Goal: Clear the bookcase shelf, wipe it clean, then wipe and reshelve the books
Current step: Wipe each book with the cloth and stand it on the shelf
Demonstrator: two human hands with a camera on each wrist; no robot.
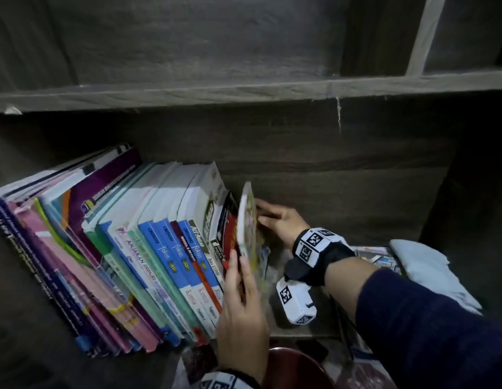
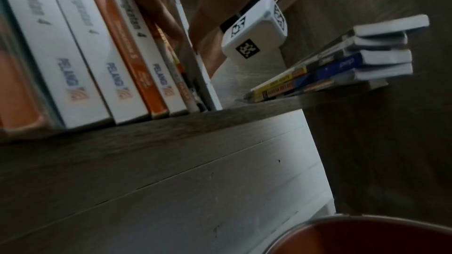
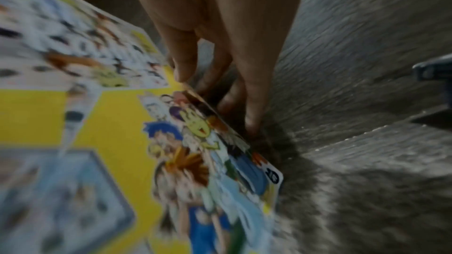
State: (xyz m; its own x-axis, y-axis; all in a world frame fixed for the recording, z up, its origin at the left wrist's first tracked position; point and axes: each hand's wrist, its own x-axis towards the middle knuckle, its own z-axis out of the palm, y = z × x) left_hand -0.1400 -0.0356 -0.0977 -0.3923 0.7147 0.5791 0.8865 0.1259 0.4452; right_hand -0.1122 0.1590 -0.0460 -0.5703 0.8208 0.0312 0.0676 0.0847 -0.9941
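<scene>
Left hand (image 1: 241,301) and right hand (image 1: 279,223) pinch opposite edges of the comic (image 1: 248,220).

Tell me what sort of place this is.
Probably a home or study room: a wood-grain bookcase holds a leaning row of school workbooks, with a comic book beside them and a white cloth nearby.

Dim throughout. Light came from the room side, catching the top edges of the books (image 1: 165,189); the shelf (image 1: 356,192) recess lay in shadow. Head view bowed at edges. Right wrist view: comic book (image 3: 102,119) smeared by motion blur. Left wrist view soft.
</scene>
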